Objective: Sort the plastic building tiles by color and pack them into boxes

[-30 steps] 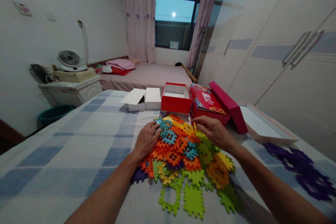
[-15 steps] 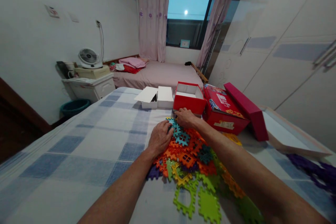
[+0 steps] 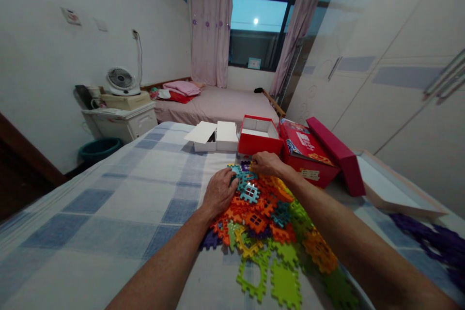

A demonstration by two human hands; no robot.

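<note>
A heap of interlocking plastic building pieces (image 3: pixel 256 220) with toothed edges, in orange, green, yellow, purple and blue, lies on the checked bedsheet (image 3: pixel 90 198). My left hand (image 3: pixel 220 190) rests against the heap's far left side, beside light blue window pieces (image 3: pixel 250 193). Its thumb stands apart from the fingers, whose tips are partly hidden. At the far end of the heap, my right hand (image 3: pixel 268 162) is closed, its fingertips pinching the edge of a yellow piece (image 3: pixel 253 167) that is mostly hidden. A purple piece (image 3: pixel 246 165) lies just left of those fingertips.
Beyond the heap stand white boxes (image 3: pixel 227 135), an open red box (image 3: pixel 259 145) and a larger red printed box (image 3: pixel 308 150) with a red lid (image 3: pixel 337 155) leaning on it. A shallow white tray (image 3: pixel 395 189) and purple pieces (image 3: pixel 432 242) lie at right.
My right hand has shifted slightly right, away from my left hand, uncovering purple and yellow pieces at the heap's far end. My left hand stays in nearly the same place.
</note>
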